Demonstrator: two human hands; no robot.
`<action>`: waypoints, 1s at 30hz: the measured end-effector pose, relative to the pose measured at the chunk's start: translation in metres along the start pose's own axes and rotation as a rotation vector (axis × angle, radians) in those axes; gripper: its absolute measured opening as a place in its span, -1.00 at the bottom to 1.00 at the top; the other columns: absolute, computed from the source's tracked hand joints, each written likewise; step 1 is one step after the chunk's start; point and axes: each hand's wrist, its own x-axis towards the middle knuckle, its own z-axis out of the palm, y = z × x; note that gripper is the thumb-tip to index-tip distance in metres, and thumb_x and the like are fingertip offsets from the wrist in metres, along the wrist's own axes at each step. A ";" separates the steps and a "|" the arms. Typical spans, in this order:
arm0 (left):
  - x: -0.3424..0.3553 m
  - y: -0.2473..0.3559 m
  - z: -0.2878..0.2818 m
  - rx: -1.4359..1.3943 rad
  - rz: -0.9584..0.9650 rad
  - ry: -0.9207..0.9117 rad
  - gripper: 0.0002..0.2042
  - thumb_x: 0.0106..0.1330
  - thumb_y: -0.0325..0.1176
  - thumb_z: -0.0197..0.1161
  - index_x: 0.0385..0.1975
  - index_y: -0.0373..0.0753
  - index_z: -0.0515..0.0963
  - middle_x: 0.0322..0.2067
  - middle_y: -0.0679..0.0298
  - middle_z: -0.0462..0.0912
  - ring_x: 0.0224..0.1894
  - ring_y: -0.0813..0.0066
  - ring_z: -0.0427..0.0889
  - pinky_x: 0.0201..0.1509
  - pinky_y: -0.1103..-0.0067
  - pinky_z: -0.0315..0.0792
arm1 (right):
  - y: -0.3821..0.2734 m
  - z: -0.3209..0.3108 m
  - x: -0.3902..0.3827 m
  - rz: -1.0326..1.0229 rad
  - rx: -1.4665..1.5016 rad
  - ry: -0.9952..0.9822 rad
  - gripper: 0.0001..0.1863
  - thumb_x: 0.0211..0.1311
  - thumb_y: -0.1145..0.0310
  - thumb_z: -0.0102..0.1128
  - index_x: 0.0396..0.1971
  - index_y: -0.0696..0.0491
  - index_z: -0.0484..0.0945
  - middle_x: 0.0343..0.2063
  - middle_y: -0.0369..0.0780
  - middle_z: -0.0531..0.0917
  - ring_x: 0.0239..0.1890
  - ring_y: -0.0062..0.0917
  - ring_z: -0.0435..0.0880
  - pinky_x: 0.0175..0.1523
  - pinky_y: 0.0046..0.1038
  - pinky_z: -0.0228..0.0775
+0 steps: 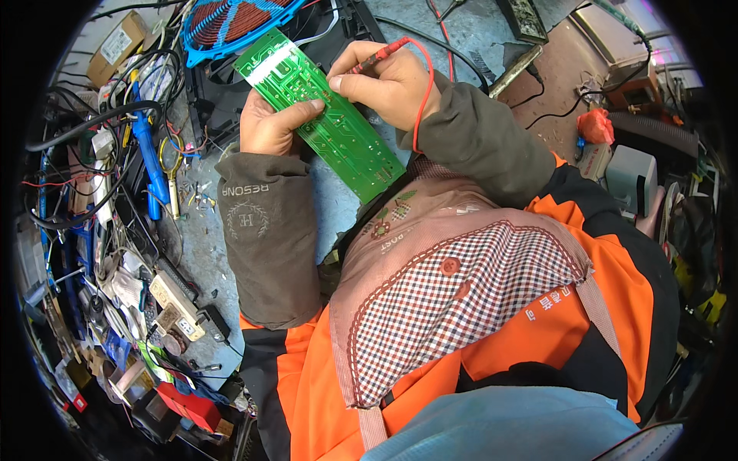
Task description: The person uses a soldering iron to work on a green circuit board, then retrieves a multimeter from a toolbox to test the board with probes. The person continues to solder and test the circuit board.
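Note:
A long green circuit board [350, 146] lies tilted across the upper middle, its solder side facing me. My left hand [270, 123] grips its left edge, thumb pressed on the face and the fingers hidden underneath. In my right hand [392, 84] is a red test probe [380, 57], pinched like a pen. Its tip points down at the board's right edge; the fingers hide whether it touches. From the probe's back end a red lead [427, 84] loops down past my right sleeve.
Behind the board sits a blue-framed induction coil [238, 23] in an open black housing [350, 34]. Tangled cables [92, 123], a blue tool [146, 146] and a power strip [175, 307] crowd the left. A red plastic bag [596, 125] lies to the right.

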 end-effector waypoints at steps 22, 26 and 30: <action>-0.001 0.005 0.006 -0.020 0.001 0.010 -0.56 0.12 -0.76 0.34 0.05 -0.37 0.55 -0.14 0.13 0.76 -0.15 0.29 0.76 0.02 0.38 0.64 | 0.004 -0.001 0.007 0.050 -0.153 -0.048 -0.86 0.40 0.40 0.25 -0.19 0.17 0.60 -0.40 -0.31 0.67 -0.34 -0.70 0.62 -0.23 -0.57 0.46; -0.001 0.005 0.005 -0.042 0.003 0.010 -0.55 0.10 -0.76 0.35 0.03 -0.36 0.55 -0.14 0.13 0.76 -0.15 0.29 0.77 0.02 0.37 0.64 | 0.010 -0.002 0.009 0.055 -0.151 -0.040 -0.87 0.41 0.41 0.23 -0.20 0.16 0.59 -0.41 -0.31 0.67 -0.34 -0.70 0.63 -0.22 -0.57 0.47; -0.001 0.005 0.004 -0.053 -0.014 0.011 -0.58 0.10 -0.76 0.34 0.01 -0.36 0.56 -0.16 0.14 0.76 -0.16 0.28 0.77 0.01 0.37 0.65 | 0.005 0.002 0.009 0.064 -0.073 -0.021 -0.85 0.34 0.37 0.26 -0.28 0.16 0.62 -0.45 -0.32 0.64 -0.37 -0.68 0.57 -0.24 -0.54 0.43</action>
